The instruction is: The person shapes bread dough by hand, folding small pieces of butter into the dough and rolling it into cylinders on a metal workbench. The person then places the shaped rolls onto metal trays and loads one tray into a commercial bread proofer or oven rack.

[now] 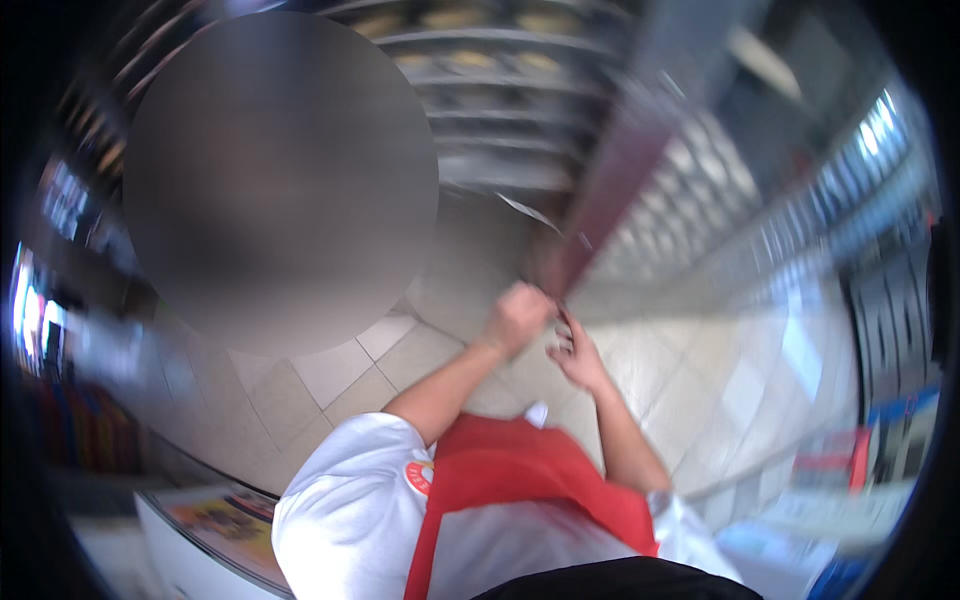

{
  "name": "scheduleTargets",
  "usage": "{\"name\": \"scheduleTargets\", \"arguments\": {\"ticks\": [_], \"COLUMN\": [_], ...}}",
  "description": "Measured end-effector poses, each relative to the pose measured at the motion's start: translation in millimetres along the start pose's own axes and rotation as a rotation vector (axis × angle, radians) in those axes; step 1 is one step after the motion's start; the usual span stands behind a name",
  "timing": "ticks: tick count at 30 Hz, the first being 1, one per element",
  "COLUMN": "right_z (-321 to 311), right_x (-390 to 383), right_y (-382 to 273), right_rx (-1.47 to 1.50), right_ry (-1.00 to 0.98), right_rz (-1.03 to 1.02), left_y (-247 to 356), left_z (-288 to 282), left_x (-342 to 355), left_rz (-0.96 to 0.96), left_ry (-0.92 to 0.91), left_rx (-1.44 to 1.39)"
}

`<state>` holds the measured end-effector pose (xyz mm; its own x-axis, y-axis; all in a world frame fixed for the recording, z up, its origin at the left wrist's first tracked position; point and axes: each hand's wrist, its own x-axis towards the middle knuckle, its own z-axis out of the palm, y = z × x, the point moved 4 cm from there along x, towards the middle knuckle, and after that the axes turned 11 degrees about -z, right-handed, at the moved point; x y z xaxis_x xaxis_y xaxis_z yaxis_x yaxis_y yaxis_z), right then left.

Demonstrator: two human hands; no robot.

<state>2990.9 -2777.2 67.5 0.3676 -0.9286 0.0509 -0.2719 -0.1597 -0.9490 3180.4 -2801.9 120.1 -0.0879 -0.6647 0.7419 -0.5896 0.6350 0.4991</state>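
My left hand is closed in front of my body, near the lower end of a tall dark-red post or panel edge. Whatever its fingers hold is hidden and blurred. Close beside it is my right hand, with loosely curved fingers and a gap between thumb and fingers. A small dark bit shows between the two hands, too smeared to name. I wear a red apron over a white short-sleeved shirt.
Shelves with round yellowish goods stand ahead, and a rack of pale items is beyond the post. Light floor tiles lie below. A white-edged case stands at lower left. A large grey blurred disc covers the upper left.
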Motion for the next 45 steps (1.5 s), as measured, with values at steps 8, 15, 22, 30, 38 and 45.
{"name": "scheduleTargets", "arguments": {"ticks": [8, 15, 22, 30, 38, 45], "right_z": [-131, -174, -210, -358, -460, -373], "right_x": [-174, -401, -400, -120, -96, -407], "right_y": [137, 207, 205, 198, 136, 251], "right_rx": [-0.414, -0.282, -0.092, -0.462, -0.533, -0.407], "right_ry": [-0.025, 0.045, 0.137, -0.034, 0.211, 0.941], "right_rz": [0.518, 1.140, 1.051, 0.435, 0.161, 0.719], "left_y": [-68, -92, -76, -87, -75, -127], "left_z": [105, 124, 134, 124, 143, 311], "left_x": [112, 105, 111, 119, 166, -71], "left_rz": [-0.295, -0.422, -0.248, -0.484, -0.278, -0.765], "left_ry": [0.198, 0.409, 0.294, 0.249, 0.008, -0.117], "left_rx": [0.151, 0.084, 0.369, 0.558, 0.633, 0.363]}}
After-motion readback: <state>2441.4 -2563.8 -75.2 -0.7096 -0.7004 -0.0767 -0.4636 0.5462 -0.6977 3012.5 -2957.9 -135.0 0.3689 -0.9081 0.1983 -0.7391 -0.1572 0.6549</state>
